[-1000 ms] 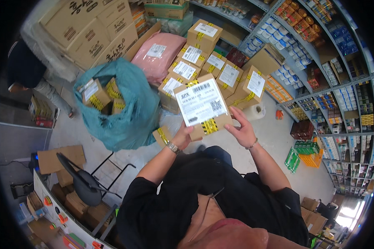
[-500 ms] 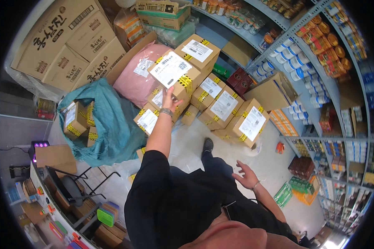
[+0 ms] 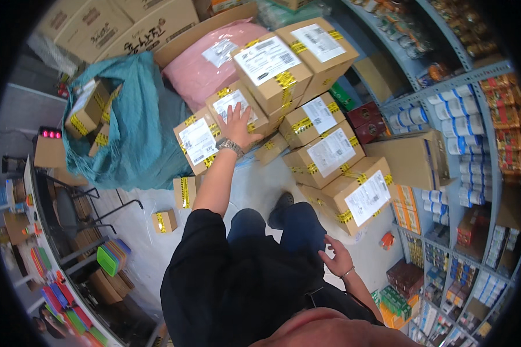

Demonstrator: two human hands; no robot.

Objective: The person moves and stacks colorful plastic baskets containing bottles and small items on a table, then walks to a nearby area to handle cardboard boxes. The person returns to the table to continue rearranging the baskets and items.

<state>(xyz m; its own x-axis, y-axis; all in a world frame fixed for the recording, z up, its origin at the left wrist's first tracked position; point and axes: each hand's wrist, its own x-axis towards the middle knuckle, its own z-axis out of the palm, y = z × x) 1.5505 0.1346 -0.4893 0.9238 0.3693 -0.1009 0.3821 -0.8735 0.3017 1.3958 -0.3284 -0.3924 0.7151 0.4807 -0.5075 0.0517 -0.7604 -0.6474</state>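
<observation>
My left hand (image 3: pixel 239 125) reaches forward with fingers spread and rests flat on a cardboard parcel (image 3: pixel 233 107) with a white label and yellow-black tape. That parcel sits in a heap of similar taped boxes. Just above it lies a larger labelled box (image 3: pixel 270 65) on top of the pile. My right hand (image 3: pixel 337 257) hangs empty beside my right thigh, fingers loosely apart. A wristwatch is on my left wrist.
A teal sack (image 3: pixel 134 124) with several small parcels stands at the left. A pink padded bag (image 3: pixel 205 61) lies behind the pile. Two small boxes (image 3: pixel 165 221) sit on the floor. Shelves of goods (image 3: pixel 474 133) curve along the right; a metal rack (image 3: pixel 75 231) is at the lower left.
The large labelled box, held in both hands a second ago, now lies on top of the pile. My left hand has dropped onto a lower parcel; my right hand hangs at my side.
</observation>
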